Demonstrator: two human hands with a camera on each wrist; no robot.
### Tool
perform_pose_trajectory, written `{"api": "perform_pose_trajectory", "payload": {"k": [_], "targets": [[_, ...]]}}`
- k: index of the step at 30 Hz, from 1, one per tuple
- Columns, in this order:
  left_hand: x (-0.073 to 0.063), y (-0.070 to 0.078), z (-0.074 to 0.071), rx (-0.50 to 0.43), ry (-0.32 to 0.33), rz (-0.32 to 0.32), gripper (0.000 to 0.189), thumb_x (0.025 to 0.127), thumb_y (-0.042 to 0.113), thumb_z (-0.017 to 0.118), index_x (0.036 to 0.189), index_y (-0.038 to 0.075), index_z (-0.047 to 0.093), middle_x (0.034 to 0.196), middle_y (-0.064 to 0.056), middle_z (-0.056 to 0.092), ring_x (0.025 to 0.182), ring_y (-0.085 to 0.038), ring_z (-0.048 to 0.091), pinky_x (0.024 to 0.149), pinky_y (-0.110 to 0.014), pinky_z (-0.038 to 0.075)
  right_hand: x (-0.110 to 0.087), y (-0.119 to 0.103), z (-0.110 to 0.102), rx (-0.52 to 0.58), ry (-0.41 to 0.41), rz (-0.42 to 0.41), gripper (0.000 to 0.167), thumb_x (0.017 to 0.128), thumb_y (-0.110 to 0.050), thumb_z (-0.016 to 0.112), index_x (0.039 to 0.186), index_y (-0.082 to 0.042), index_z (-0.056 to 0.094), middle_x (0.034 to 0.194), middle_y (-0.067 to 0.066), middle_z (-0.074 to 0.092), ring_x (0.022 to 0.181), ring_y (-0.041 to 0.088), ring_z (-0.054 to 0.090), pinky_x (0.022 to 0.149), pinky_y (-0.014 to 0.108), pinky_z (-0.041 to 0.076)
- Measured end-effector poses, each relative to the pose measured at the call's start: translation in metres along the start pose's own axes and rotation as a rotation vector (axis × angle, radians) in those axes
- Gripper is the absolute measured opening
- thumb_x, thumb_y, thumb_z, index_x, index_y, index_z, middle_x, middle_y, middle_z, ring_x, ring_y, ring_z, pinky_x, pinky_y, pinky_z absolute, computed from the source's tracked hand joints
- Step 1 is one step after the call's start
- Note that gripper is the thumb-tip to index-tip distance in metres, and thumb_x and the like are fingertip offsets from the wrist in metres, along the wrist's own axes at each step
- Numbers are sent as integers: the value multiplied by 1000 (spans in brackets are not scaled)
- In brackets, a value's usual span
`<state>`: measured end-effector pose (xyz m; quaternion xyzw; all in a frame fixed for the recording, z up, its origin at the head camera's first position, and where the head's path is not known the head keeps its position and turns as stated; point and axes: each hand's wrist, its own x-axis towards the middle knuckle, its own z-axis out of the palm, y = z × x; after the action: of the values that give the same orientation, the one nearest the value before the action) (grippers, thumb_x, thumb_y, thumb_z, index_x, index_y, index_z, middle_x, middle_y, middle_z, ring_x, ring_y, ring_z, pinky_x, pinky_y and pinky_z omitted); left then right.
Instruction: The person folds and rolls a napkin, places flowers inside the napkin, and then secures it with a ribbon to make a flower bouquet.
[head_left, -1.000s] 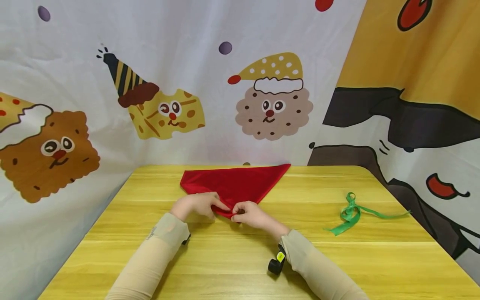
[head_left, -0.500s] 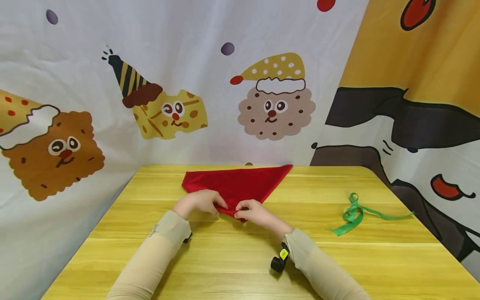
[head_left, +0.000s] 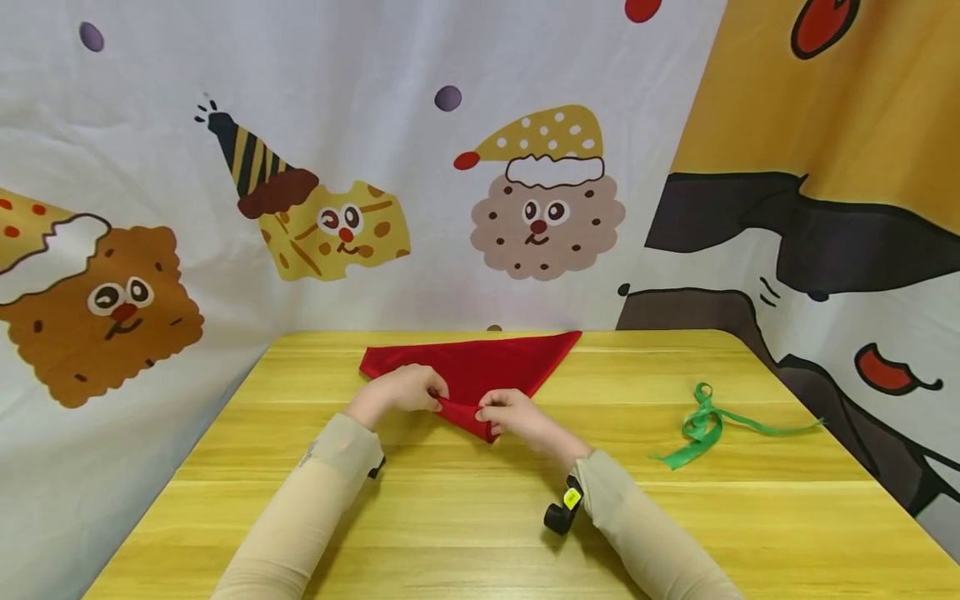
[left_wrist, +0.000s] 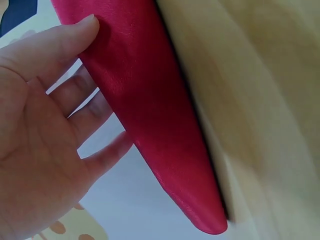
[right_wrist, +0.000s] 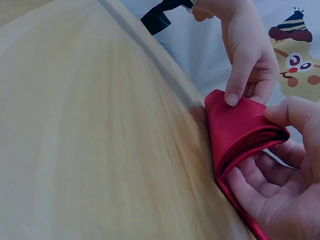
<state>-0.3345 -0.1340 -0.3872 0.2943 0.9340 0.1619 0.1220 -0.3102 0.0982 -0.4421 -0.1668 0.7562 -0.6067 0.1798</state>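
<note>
A shiny red cloth [head_left: 487, 367] lies at the far middle of the table, its near edge folded over into a band. My left hand [head_left: 401, 390] pinches the band's left part. In the left wrist view the thumb lies on top of the red cloth [left_wrist: 135, 100] and the fingers sit behind it. My right hand [head_left: 517, 417] grips the band's right end. The right wrist view shows several layers stacked in the folded end of the cloth [right_wrist: 240, 120], with the right thumb over it and the fingers underneath. The left hand [right_wrist: 252, 62] pinches farther along.
A green ribbon [head_left: 703, 425] with loose curls and a long tail lies to the right on the wooden table [head_left: 450, 533]. Behind the table's far edge hangs a white curtain [head_left: 420, 300] with printed cartoon food. A small black camera [head_left: 561, 510] is worn on the right wrist.
Both hands have moved slightly away from the body, and the left hand has slid a little up the cloth. The folded band between them now shows wider and turned up.
</note>
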Motion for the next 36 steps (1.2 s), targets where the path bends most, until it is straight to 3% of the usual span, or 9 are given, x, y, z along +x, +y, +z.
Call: {"api": "perform_pose_trajectory", "payload": {"k": [6,10,16,28,36], "targets": [[8,9,-7,34,4,-25,11,89,14,69,84,23,71,84,11,62,78,-13,53,75,-34,44,1,1,-9,12,28,17,9,88,-7,63,92,0,59,83,5,61,66,16,60,64,32,56],[13,12,-8,47,11,-41,12,91,14,67,91,24,73,93,11,64,85,-12,54,86,-42,42,3,4,-11,6,47,21,8,89,-5,62,93,1,57,81,6,61,63,18,63,62,37,57],[22,14,-6,64,16,-52,15,92,14,64,96,25,74,100,12,65,93,-11,55,98,-52,33,3,5,-16,-93,100,8,9,88,-5,63,92,1,59,73,7,62,58,18,62,54,33,54],[37,16,7,125,63,-51,21,91,10,63,98,25,75,103,10,68,98,-14,59,95,-49,31,0,6,-22,-214,129,17,9,86,-5,67,83,0,61,66,6,62,55,18,61,49,31,52],[36,16,11,148,145,-15,25,89,18,71,113,22,71,111,4,62,107,-18,55,93,-49,36,2,10,-29,-312,169,23,10,84,-9,70,80,-2,64,64,6,62,50,16,58,48,31,52]]}}
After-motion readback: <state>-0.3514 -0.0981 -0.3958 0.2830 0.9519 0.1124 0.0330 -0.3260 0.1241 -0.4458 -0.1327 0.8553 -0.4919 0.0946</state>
